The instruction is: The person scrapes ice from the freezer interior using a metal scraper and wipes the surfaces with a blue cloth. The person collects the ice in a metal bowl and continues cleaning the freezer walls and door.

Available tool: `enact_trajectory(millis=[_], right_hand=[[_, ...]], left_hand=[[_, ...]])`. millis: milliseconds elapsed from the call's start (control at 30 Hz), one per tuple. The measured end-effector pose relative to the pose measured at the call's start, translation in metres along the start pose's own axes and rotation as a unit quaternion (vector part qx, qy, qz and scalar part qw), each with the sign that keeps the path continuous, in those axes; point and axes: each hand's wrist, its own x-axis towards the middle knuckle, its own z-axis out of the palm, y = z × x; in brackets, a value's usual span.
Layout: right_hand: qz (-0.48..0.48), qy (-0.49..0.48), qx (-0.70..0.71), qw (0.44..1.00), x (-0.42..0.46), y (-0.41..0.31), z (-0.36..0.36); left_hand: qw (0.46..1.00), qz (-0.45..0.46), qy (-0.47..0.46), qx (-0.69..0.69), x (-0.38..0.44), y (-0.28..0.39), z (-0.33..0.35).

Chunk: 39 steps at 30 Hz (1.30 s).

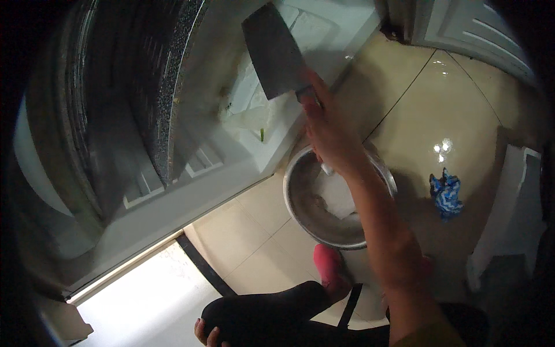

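Note:
My right hand (323, 121) is shut on the dark handle of a wide-bladed cleaver (275, 52). The blade points up and left, over the white, frosty-looking bottom of an appliance compartment (256, 147). A small green piece (262, 135) lies there below the blade. Under my right forearm, a round metal basin (299, 217) stands on the floor with a whitish mass (336, 195) inside, partly hidden by the arm. My left hand (210, 334) rests by my dark-clad knee at the bottom edge; only its fingertips show, and nothing held is visible.
A blue and white patterned cloth (446, 195) lies crumpled on the tiled floor (416, 117), right of the basin. My foot in pink footwear (327, 262) is close below the basin. A pale panel-like object (505, 208) stands at right. The open appliance door (125, 112) fills the left.

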Motion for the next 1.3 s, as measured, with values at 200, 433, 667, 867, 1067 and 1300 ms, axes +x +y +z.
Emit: enact_trajectory(millis=[200, 433, 667, 867, 1067, 1300], right_hand=[[0.032, -0.014, -0.103, 0.994, 0.038, -0.029, 0.029], [0.060, -0.013, 0.022, 0.998, -0.003, -0.013, 0.009], [0.061, -0.026, 0.080, 0.995, -0.023, -0.013, 0.008], [0.076, -0.038, 0.047, 0.995, -0.002, -0.015, -0.001], [0.110, -0.042, -0.040, 0.992, -0.008, -0.034, 0.003], [-0.148, 0.090, -0.113, 0.978, 0.019, 0.023, 0.007]], left_hand=[[1.000, 0.027, 0.003, -0.012, 0.013, 0.006, 0.003], [1.000, 0.007, -0.010, -0.011, 0.009, -0.006, 0.001], [0.998, -0.053, -0.019, -0.021, -0.014, -0.031, 0.001], [1.000, 0.017, -0.014, -0.022, 0.024, 0.004, 0.009], [0.999, 0.017, -0.024, -0.016, 0.034, 0.014, 0.009], [0.999, 0.046, -0.027, -0.005, 0.037, 0.008, 0.011]])
